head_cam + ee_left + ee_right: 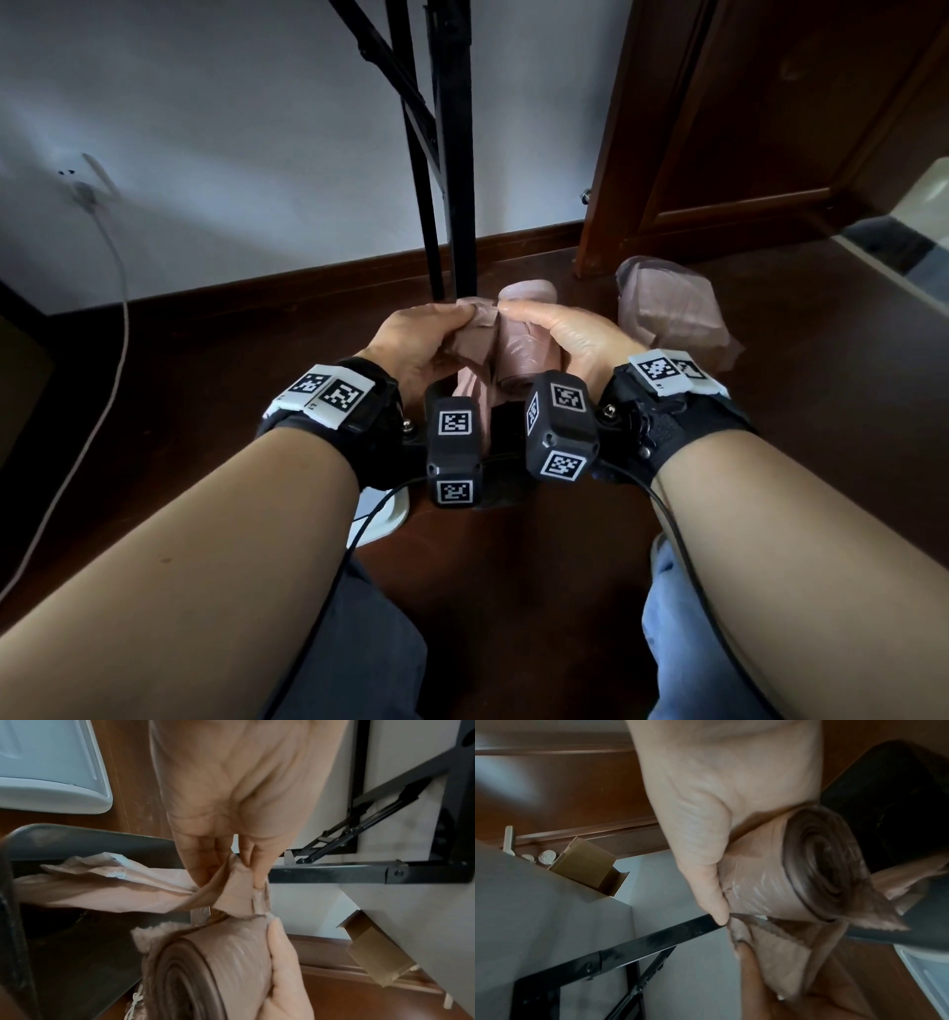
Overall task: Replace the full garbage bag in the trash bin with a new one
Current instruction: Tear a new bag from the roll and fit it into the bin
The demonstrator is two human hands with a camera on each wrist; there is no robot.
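Note:
My right hand (544, 329) grips a roll of pinkish-brown garbage bags (518, 354), thumb on top. My left hand (452, 318) pinches the loose end bag (475, 339), which hangs down to the left of the roll. In the left wrist view the loose bag (231, 890) meets the roll (213, 963) along a jagged, partly torn edge. The right wrist view shows the roll (795, 874) end-on in my palm. The dark trash bin (77, 841) stands just under my hands, mostly hidden in the head view. A full tied bag (672, 313) lies on the floor to the right.
Black folding table legs (447, 154) rise right behind my hands against a white wall. A brown wooden door (770, 128) stands at the right. A white lid (382, 514) lies by my left wrist. A cable (113, 308) hangs at the left wall. My knees are below.

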